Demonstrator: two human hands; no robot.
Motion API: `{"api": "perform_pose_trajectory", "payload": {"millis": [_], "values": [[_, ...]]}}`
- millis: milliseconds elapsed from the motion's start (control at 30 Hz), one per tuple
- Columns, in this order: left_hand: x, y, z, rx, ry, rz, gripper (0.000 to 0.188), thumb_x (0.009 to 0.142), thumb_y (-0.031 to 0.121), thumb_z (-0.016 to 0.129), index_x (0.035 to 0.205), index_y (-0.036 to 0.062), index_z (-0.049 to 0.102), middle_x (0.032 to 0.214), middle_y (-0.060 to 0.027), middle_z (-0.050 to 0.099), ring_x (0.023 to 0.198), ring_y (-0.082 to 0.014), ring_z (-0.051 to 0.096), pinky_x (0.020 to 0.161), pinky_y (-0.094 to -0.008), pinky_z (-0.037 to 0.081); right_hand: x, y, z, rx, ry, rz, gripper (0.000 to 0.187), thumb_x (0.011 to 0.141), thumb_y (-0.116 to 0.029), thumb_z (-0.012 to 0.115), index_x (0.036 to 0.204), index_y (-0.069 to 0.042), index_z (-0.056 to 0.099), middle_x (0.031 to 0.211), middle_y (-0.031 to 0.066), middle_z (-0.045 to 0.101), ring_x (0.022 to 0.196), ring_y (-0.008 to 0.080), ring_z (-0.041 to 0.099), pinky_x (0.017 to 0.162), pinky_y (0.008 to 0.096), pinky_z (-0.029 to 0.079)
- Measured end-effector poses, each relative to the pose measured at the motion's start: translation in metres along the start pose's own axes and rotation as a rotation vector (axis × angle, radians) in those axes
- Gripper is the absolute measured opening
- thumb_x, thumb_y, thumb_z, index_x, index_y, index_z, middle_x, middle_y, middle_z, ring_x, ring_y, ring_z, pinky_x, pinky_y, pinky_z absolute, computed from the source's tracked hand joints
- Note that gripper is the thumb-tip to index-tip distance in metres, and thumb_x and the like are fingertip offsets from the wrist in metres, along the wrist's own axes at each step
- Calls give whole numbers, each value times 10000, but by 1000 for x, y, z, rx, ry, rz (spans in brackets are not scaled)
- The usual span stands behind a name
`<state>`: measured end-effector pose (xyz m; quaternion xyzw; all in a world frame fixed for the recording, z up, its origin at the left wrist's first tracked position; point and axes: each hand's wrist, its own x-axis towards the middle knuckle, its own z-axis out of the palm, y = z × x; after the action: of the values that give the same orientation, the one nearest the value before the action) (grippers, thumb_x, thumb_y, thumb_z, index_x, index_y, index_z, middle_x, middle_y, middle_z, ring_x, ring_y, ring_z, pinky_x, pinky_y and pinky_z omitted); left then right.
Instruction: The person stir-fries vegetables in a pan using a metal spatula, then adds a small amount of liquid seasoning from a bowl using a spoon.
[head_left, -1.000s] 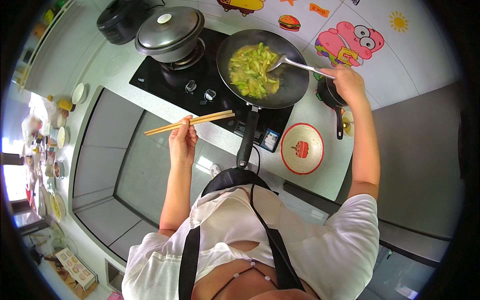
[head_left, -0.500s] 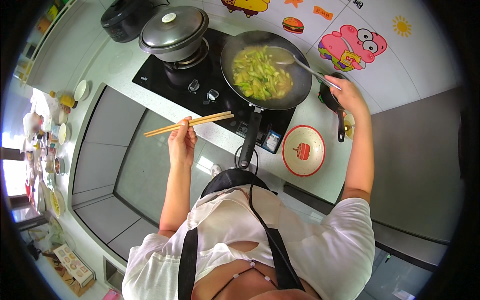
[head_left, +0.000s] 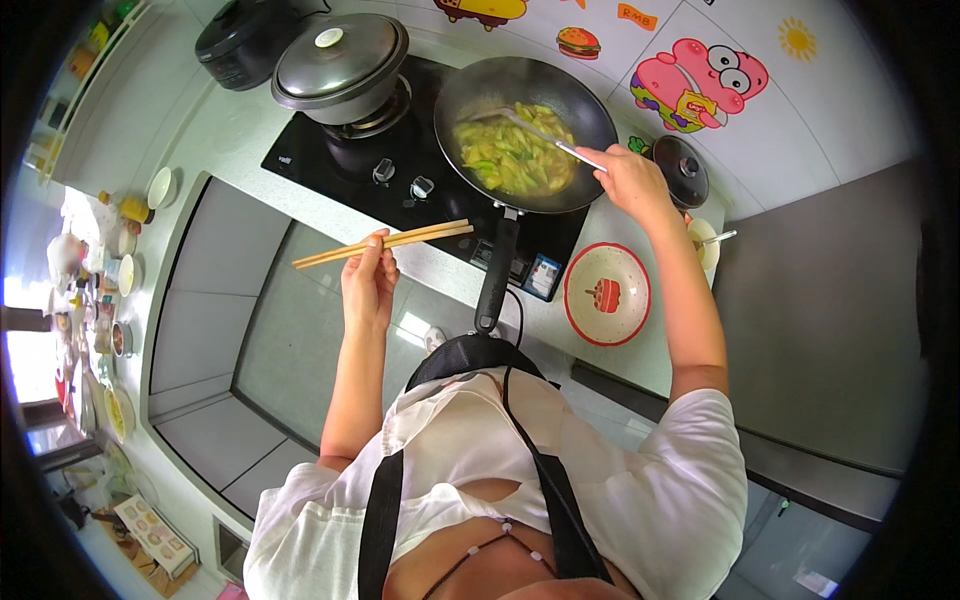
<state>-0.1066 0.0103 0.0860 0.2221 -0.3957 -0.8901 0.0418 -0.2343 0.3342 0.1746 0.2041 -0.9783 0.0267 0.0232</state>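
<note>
My left hand (head_left: 371, 278) is closed round a pair of wooden chopsticks (head_left: 420, 235), held level in front of the stove and apart from the pan. A metal spatula (head_left: 553, 139) is in my right hand (head_left: 632, 183), its handle slanting down to the left. Its head lies in the left part of the frying pan (head_left: 597, 125), among green sliced vegetables (head_left: 520, 165) in some liquid. The pan rests on the right burner, its black handle (head_left: 497, 275) pointing toward my body. Nobody is holding that handle.
A lidded pot (head_left: 343, 62) stands on the left burner of the black cooktop (head_left: 330, 165). Right of the stove sit a red-rimmed bowl (head_left: 610, 330), a small lidded black pan (head_left: 681, 170) and a small bowl with a spoon (head_left: 708, 254). A rice cooker (head_left: 238, 45) stands at the back left.
My right hand has moved left and slightly down. The spatula head has swept from the pan's right side to its left. My left hand and the chopsticks have barely moved.
</note>
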Motion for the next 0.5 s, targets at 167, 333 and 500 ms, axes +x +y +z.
{"api": "perform_pose_trajectory", "payload": {"millis": [167,333,500], "values": [[3,-4,5,-6,-75,-19,159,871,153,523,951,33,591,643,23,538,529,-36,480,494,-155,405,-42,19,-19,-34,130,-177,407,704,-21,560,1009,-280,629,773,8,524,736,185,545,604,317,463],[6,-8,12,10,-66,-32,192,876,183,517,961,22,578,621,10,532,499,-58,466,474,-184,377,-76,42,-45,-191,156,-120,342,718,-17,540,933,-254,660,758,7,512,740,172,530,620,301,454],[5,-9,13,7,-62,-52,175,871,170,523,952,28,587,627,17,538,512,-49,479,484,-172,392,-86,45,-80,-274,112,64,230,737,-106,565,909,-223,663,704,35,512,716,209,536,614,335,449]]}}
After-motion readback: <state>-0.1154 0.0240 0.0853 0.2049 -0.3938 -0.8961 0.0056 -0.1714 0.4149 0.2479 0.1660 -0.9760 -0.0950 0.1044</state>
